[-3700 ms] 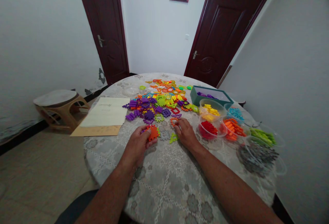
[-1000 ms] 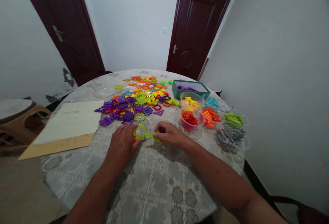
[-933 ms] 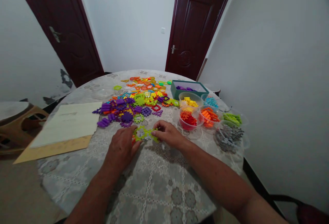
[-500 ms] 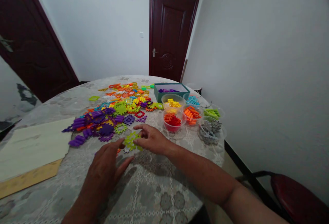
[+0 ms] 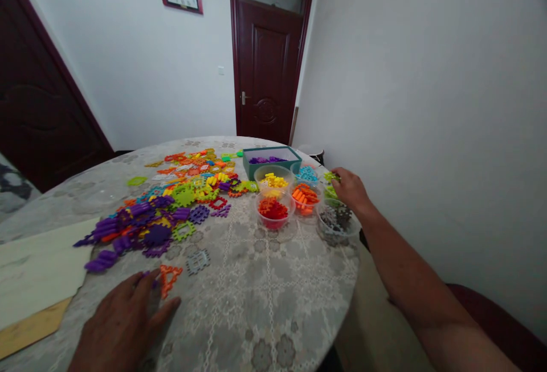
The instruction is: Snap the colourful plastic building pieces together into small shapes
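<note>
The right hand's fingers (image 5: 337,173) are curled over a few lime-green pieces (image 5: 331,177) at the far right edge of the surface (image 5: 256,326). Whether they grip a piece or only touch it is hidden by the hand. The right hand (image 5: 350,189) hangs just above a clear bowl of green pieces (image 5: 330,195), and a clear bowl of grey pieces (image 5: 335,225) sits just below it, nearer the edge. Farther left stand bowls of orange pieces (image 5: 304,199), red pieces (image 5: 272,210) and yellow pieces (image 5: 273,179), with blue pieces (image 5: 306,174) and a teal box (image 5: 270,158) behind them.

The left hand (image 5: 119,326) rests at the near left edge, its fingers spread and unclenched. A small purple piece (image 5: 146,278) touches the fingertips, and an orange triangular piece (image 5: 168,278) lies just beside them. A grey square piece (image 5: 198,261) lies a little farther on (flat, on its own). Beyond it spreads a mixed pile of pieces (image 5: 171,207), next to a pale sheet (image 5: 36,272) on cardboard (image 5: 29,329).
</note>
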A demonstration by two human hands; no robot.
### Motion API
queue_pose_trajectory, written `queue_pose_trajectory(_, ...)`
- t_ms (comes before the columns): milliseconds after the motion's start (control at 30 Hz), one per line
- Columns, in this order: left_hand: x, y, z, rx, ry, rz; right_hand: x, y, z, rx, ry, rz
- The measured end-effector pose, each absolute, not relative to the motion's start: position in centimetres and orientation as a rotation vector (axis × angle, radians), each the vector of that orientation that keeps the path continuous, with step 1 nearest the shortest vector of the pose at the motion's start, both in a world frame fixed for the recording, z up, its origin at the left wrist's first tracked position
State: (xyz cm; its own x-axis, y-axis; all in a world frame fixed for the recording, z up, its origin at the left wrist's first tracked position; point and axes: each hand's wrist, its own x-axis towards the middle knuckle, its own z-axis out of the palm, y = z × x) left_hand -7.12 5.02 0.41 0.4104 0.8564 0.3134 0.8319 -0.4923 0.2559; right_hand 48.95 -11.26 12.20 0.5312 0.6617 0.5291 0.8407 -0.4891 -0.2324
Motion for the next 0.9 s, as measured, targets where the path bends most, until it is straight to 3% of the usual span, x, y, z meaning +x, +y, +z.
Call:
queue_pose_trajectory(267, -6.8, 5.8, -1.0, 2.641, 1.384, 0.616, 50.9, -11.8, 11.0, -2.503, -1.208, -0.591)
queue_pose_trajectory(400, -6.1, 4.7, -0.3, 2.603, 1.435, 0.654, 44.3, -11.6, 11.0, -2.183, -1.339, -0.611)
queue_pose_trajectory(600, -4.2, 2.6, 0.4, 2.576, 1.361, 0.696, 27.7, -9.5, 10.3, -1.615, -1.831, 0.005)
queue_pose_trajectory(733, -3.7, 2.0, 0.3, 2.639, 1.284, 0.738, 20.7, -2.0, 9.4, -1.558, -1.894, 0.128)
queue_pose_trajectory(900, -3.6, 1.2, 0.1, 2.622, 1.289, 0.742, 19.5, 11.5, 9.5, -1.979, -1.519, -0.099)
